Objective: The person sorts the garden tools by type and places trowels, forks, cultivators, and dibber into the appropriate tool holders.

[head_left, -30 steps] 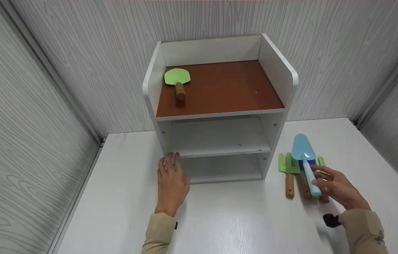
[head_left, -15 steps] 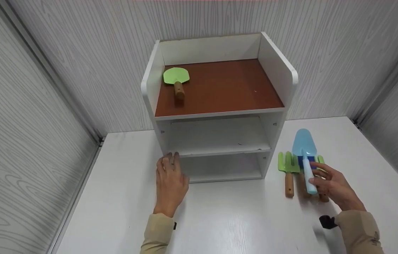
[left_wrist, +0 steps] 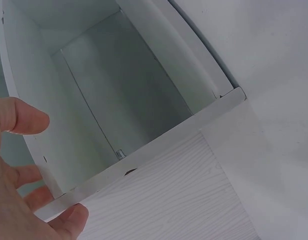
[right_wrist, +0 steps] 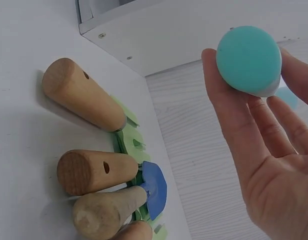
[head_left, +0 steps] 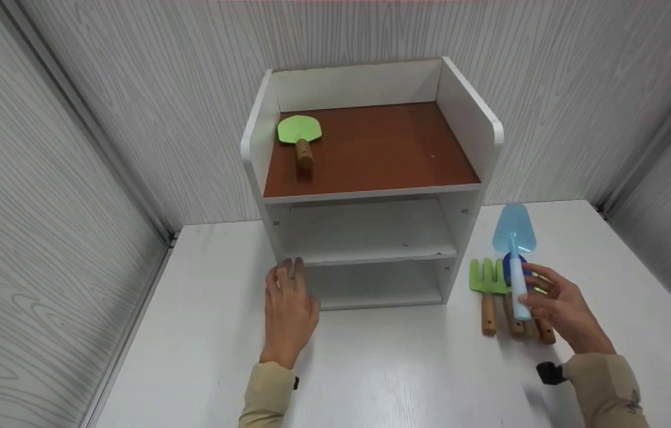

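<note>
In the head view my right hand [head_left: 564, 312] pinches a light blue hand trowel [head_left: 514, 229] by its handle, its blade pointing away. The right wrist view shows the turquoise handle end [right_wrist: 249, 60] between thumb and fingers, raised over the other garden tools. Beneath lie a green hand fork [head_left: 488, 277] with a wooden handle, a dark blue blade [head_left: 508, 270] and more wooden handles [right_wrist: 96, 172], partly hidden. My left hand [head_left: 289, 315] grips the left front edge of a white shelf unit [head_left: 371, 194]; in the left wrist view its fingers [left_wrist: 71, 220] lie on both sides of the panel [left_wrist: 159, 137].
On the unit's brown top board [head_left: 383, 145] lies a green shovel [head_left: 300, 129] with a wooden handle, at the left. Raised sides enclose that board. Below are two open compartments [head_left: 368, 232]. A white table [head_left: 371, 368] carries everything, and grey wood-patterned walls [head_left: 204, 35] stand around.
My right hand has moved the light blue trowel away from me, slightly up and left in the head view, uncovering more of the blue blade. The left hand stays at the shelf unit.
</note>
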Available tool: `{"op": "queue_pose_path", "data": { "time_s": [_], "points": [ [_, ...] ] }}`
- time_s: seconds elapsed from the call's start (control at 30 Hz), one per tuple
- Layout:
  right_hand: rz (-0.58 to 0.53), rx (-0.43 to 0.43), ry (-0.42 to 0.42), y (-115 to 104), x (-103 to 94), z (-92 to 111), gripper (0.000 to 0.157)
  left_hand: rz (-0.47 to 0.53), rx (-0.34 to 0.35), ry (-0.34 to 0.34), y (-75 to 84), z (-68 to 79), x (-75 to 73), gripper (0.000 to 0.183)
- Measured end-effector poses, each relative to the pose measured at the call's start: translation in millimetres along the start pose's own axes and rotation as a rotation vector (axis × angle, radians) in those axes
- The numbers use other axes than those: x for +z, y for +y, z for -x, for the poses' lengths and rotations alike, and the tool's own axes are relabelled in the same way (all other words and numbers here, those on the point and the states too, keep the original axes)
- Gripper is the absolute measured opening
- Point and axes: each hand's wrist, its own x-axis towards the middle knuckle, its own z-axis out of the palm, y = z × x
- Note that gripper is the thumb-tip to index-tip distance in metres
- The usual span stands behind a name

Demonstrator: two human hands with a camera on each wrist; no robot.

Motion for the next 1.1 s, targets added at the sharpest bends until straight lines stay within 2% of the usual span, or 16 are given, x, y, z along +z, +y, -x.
{"op": "queue_pose_path", "data": {
  "time_s": [0.2, 0.57, 0.8, 1.1],
  "points": [
    [-0.007, -0.01, 0.0, -5, 2.0, 4, 0.065, 0.034, -0.005, -0.002, 1.4, -0.2, 0.9, 0.06],
    [-0.096, -0.108, 0.004, -16, 11.4, 5, 0.059, 0.037, -0.01, 0.005, 0.8, 0.2, 1.1, 0.062],
    [-0.1, -0.115, 0.006, -21, 16.5, 8, 0.059, 0.052, -0.02, 0.0, 1.8, -0.4, 0.1, 0.062],
    [-0.099, -0.176, -0.005, -29, 23.0, 7, 0.062, 0.052, -0.023, -0.028, 1.0, 0.2, -0.1, 0.059]
  ]
}}
